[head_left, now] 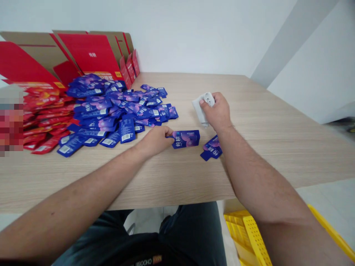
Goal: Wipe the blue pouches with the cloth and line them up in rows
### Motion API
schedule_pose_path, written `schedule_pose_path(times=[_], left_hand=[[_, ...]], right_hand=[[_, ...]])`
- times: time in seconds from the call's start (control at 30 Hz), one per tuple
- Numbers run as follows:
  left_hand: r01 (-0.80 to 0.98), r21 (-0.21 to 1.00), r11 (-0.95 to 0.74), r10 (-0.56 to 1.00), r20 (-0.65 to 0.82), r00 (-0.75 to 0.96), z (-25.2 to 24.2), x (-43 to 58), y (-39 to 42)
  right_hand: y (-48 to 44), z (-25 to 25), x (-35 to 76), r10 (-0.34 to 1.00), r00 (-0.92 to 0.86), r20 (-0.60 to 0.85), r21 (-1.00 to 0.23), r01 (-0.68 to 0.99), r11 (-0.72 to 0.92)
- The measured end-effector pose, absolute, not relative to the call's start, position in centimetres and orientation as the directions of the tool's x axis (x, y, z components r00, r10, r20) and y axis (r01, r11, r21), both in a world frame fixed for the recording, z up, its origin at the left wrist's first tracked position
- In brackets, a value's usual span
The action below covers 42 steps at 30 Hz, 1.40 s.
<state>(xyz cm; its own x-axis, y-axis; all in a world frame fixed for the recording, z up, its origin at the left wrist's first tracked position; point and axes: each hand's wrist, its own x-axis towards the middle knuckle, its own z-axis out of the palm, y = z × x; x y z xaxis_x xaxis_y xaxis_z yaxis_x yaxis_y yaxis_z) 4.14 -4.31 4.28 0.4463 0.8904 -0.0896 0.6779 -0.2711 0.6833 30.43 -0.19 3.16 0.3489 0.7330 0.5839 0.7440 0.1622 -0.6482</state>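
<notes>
My left hand (pixel 156 139) pinches the left end of a blue sachet (pixel 186 139) that lies flat on the wooden table (pixel 263 125). My right hand (pixel 217 111) is closed around a small white object with white paper (pixel 200 107) under it, just beyond that sachet. A second blue sachet (pixel 211 148) lies on the table beside my right wrist. To the left spreads a pile of several blue sachets (pixel 116 107).
Red sachets (pixel 44 114) are heaped at the far left. Flattened red and brown cartons (pixel 83 55) lean against the white wall behind the piles. A yellow plastic crate (pixel 249 236) stands on the floor below the table's near edge, under my right forearm.
</notes>
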Motion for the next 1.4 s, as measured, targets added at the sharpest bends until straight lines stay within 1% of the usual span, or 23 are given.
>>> schedule_pose_path(times=[0.07, 0.1, 0.2, 0.27, 0.3, 0.37, 0.43, 0.5, 0.67, 0.77, 0.83, 1.0, 1.13, 1.23, 1.3, 1.4], left_hand=[[0.566, 0.811, -0.15, 0.883, -0.148, 0.446, 4.6, 2.1, -4.0], [0.518, 0.849, -0.106, 0.882, -0.161, 0.443, 4.8, 1.3, -3.8], [0.419, 0.908, -0.003, 0.873, -0.203, 0.444, 5.0, -0.3, -3.2], [0.289, 0.95, 0.117, 0.858, -0.243, 0.452, 4.7, -0.6, -2.9], [0.195, 0.962, 0.19, 0.853, -0.26, 0.452, 4.5, -0.5, -2.7], [0.011, 0.95, 0.313, 0.852, -0.286, 0.438, 3.8, -0.4, -2.5], [-0.088, 0.925, 0.371, 0.849, -0.299, 0.436, 3.0, -0.2, -2.5], [-0.082, 0.927, 0.365, 0.851, -0.297, 0.433, 2.3, -0.2, -2.4], [0.109, 0.977, 0.185, 0.898, -0.213, 0.386, 1.5, -0.7, -2.4], [0.184, 0.969, 0.163, 0.885, -0.226, 0.407, 1.7, -0.8, -2.4], [0.171, 0.965, 0.199, 0.869, -0.255, 0.424, 1.9, -0.8, -2.4], [0.038, 0.951, 0.306, 0.839, -0.288, 0.463, 2.1, -0.6, -2.3], [0.011, 0.939, 0.343, 0.826, -0.307, 0.473, 1.8, -0.7, -2.1], [0.067, 0.96, 0.27, 0.842, -0.269, 0.468, 1.5, -0.7, -2.1], [0.131, 0.973, 0.191, 0.862, -0.23, 0.453, 1.5, -0.7, -2.3], [0.241, 0.963, 0.121, 0.873, -0.219, 0.437, 1.6, -0.6, -2.5]], right_hand=[[-0.4, 3.2, 30.0, 0.742, 0.331, 0.583, -0.644, 0.745, 0.173], [-0.5, 3.2, 29.8, 0.746, 0.322, 0.583, -0.641, 0.746, 0.18], [-0.9, 3.2, 29.1, 0.761, 0.289, 0.581, -0.632, 0.749, 0.199], [-1.3, 3.2, 28.5, 0.778, 0.269, 0.568, -0.63, 0.751, 0.2], [-1.5, 3.2, 28.2, 0.787, 0.262, 0.559, -0.63, 0.751, 0.198], [-1.8, 3.2, 27.7, 0.804, 0.255, 0.537, -0.637, 0.747, 0.189], [-2.2, 3.3, 27.2, 0.82, 0.252, 0.514, -0.649, 0.739, 0.18], [-2.5, 3.3, 26.6, 0.835, 0.25, 0.491, -0.659, 0.733, 0.169], [-3.5, 3.5, 25.3, 0.875, 0.22, 0.432, -0.678, 0.718, 0.155], [-4.0, 3.6, 24.6, 0.896, 0.197, 0.398, -0.691, 0.706, 0.152], [-4.3, 3.5, 24.2, 0.908, 0.184, 0.377, -0.698, 0.7, 0.148], [-4.6, 3.1, 23.9, 0.919, 0.147, 0.365, -0.679, 0.718, 0.154], [-4.4, 3.0, 24.0, 0.925, 0.145, 0.352, -0.677, 0.721, 0.145], [-4.4, 3.2, 24.0, 0.923, 0.156, 0.351, -0.685, 0.715, 0.139], [-4.5, 3.4, 23.9, 0.922, 0.171, 0.348, -0.701, 0.701, 0.134], [-4.7, 3.6, 23.7, 0.921, 0.188, 0.343, -0.721, 0.681, 0.13]])
